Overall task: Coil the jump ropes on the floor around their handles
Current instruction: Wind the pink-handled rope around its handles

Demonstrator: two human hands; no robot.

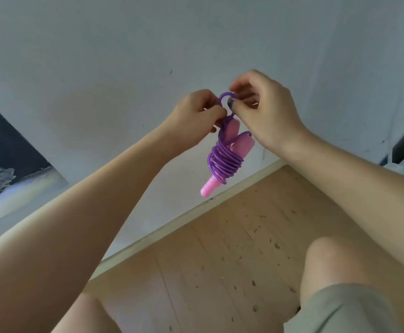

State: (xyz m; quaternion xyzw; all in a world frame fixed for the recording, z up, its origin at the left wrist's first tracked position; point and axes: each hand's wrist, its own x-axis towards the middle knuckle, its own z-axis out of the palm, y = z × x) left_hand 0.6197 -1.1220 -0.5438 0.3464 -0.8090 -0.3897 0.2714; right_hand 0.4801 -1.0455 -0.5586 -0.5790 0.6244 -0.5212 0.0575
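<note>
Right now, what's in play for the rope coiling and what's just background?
In play:
- purple rope, mostly coiled round the handles, one loop left at the top
- pink handles, bundled together
- left hand, gripping the bundle's top
- right hand, pinching the loop

Background:
- wooden floor
- white wall
- dark panel at left
- person's knee

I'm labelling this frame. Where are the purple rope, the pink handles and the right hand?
purple rope (225, 159), head view, on the coiled turns around the handles.
pink handles (207, 188), head view, on the lower handle's end below the coil.
right hand (265, 109), head view, on its back.
</note>
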